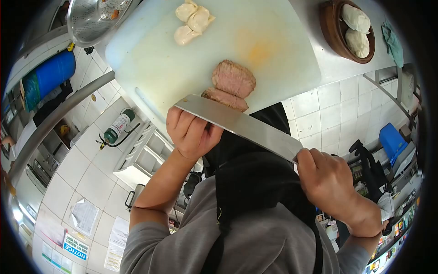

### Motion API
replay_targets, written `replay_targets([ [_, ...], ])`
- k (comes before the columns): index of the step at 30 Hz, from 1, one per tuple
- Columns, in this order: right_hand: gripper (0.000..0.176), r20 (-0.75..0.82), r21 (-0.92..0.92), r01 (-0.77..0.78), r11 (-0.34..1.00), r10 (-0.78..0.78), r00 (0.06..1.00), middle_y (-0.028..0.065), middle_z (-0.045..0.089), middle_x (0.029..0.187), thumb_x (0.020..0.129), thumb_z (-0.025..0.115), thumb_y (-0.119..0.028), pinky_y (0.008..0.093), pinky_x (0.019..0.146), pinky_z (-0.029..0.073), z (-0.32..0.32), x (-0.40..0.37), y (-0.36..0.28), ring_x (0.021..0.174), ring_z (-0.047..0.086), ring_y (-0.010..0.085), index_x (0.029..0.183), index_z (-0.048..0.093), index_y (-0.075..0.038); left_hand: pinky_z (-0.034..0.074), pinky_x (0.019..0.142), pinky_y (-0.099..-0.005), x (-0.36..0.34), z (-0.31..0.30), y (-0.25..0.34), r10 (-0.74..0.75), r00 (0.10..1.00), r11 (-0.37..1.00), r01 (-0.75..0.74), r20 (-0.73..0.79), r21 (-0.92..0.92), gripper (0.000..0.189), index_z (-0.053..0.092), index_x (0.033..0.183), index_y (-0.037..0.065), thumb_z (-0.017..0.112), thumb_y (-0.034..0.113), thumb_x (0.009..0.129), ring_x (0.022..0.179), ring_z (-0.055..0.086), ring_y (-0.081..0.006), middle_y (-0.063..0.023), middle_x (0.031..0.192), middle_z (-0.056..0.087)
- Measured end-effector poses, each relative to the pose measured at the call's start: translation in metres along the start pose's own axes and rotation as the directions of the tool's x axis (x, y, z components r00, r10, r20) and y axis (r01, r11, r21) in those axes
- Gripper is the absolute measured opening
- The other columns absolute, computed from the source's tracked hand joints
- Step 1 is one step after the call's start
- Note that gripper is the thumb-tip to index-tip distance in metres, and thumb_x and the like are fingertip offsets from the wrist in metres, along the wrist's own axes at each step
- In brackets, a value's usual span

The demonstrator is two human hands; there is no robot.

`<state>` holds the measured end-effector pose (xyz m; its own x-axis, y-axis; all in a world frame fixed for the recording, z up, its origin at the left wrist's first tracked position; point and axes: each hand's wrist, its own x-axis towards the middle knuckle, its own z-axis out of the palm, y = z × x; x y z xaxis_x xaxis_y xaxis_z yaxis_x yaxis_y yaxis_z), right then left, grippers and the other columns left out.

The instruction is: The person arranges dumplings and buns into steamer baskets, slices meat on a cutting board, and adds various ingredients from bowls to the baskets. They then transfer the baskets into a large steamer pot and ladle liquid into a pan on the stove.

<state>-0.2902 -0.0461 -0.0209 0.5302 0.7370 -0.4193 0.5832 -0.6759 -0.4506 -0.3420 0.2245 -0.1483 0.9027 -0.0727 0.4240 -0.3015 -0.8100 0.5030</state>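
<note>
Right hand (326, 178) grips the knife (242, 123), left hand (189, 134) curled at it, can't tell if pinching; looks stiff, hefty, best held at the end away from the meat (235, 78)

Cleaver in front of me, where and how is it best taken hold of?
Probably by the end at the right hand, coming from the right with a closed fist. That hand hides the handle itself. From there the cleaver slants leftward toward the cut meat, all broad, flat, likely sharp-edged blade, so I'd avoid gripping that stretch.
</note>
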Motion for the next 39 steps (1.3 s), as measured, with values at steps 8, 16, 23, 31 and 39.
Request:
replay_targets([
  [8, 0.013, -0.024, 0.01, 0.02, 1.0, -0.02, 1.0, 0.0019, 0.048, 0.059, 0.081, 0.062, -0.009, 0.0283, 0.038, 0.043, 0.015, 0.026, -0.001, 0.044, 0.056, 0.0143, 0.082, 0.049, -0.006, 0.05, 0.071, -0.0362, -0.004, 0.0, -0.002, 0.001, 1.0, 1.0, -0.001, 0.012, -0.012, 0.024, 0.067, 0.085, 0.004, 0.075, 0.004, 0.062, 0.082, 0.06, -0.0302, -0.0085, 0.092, 0.063],
  [16, 0.014, 0.031, -0.05, 0.004, 0.999, -0.002, 1.0, 0.0017, 0.05, 0.06, 0.084, 0.061, -0.011, 0.0301, 0.039, 0.045, 0.016, 0.022, 0.006, 0.046, 0.058, 0.0157, 0.082, 0.048, -0.008, 0.051, 0.071, -0.0366, -0.005, 0.003, -0.003, -0.014, 0.999, 1.0, 0.014, -0.03, -0.001, 0.021, 0.065, 0.081, 0.006, 0.071, 0.003, 0.062, 0.086, 0.061, -0.0307, -0.0063, 0.092, 0.063],
  [23, 0.013, 0.076, -0.029, -0.058, 0.998, 0.06, 0.995, 0.0017, 0.051, 0.06, 0.084, 0.061, -0.01, 0.0298, 0.041, 0.047, 0.015, 0.005, 0.012, 0.047, 0.058, 0.0168, 0.083, 0.049, -0.007, 0.051, 0.069, -0.0358, 0.001, 0.003, -0.003, -0.015, 1.0, 0.999, 0.014, -0.022, -0.033, 0.021, 0.065, 0.082, 0.006, 0.07, 0.002, 0.062, 0.085, 0.062, -0.0292, -0.0064, 0.091, 0.064],
  [31, 0.014, 0.001, 0.109, -0.042, 0.993, 0.042, 0.999, 0.0086, 0.058, 0.065, 0.082, 0.059, -0.007, 0.0364, 0.044, 0.05, 0.044, 0.057, 0.015, 0.052, 0.064, 0.0265, 0.09, 0.047, -0.005, 0.051, 0.072, -0.0368, 0.002, 0.004, -0.002, 0.022, 1.0, 0.998, -0.023, -0.021, -0.05, 0.015, 0.063, 0.083, 0.0, 0.065, -0.005, 0.069, 0.083, 0.061, -0.0304, -0.0115, 0.093, 0.065],
  [39, 0.014, -0.04, 0.023, 0.026, 0.999, -0.025, 0.999, -0.0004, 0.047, 0.057, 0.082, 0.062, -0.01, 0.0265, 0.037, 0.04, 0.005, 0.014, 0.0, 0.043, 0.055, 0.0122, 0.083, 0.048, -0.007, 0.049, 0.069, -0.0373, -0.002, 0.0, -0.003, 0.027, 1.0, 1.0, -0.027, -0.01, 0.002, 0.024, 0.066, 0.087, 0.002, 0.075, 0.004, 0.065, 0.079, 0.059, -0.0313, -0.0098, 0.091, 0.063],
])
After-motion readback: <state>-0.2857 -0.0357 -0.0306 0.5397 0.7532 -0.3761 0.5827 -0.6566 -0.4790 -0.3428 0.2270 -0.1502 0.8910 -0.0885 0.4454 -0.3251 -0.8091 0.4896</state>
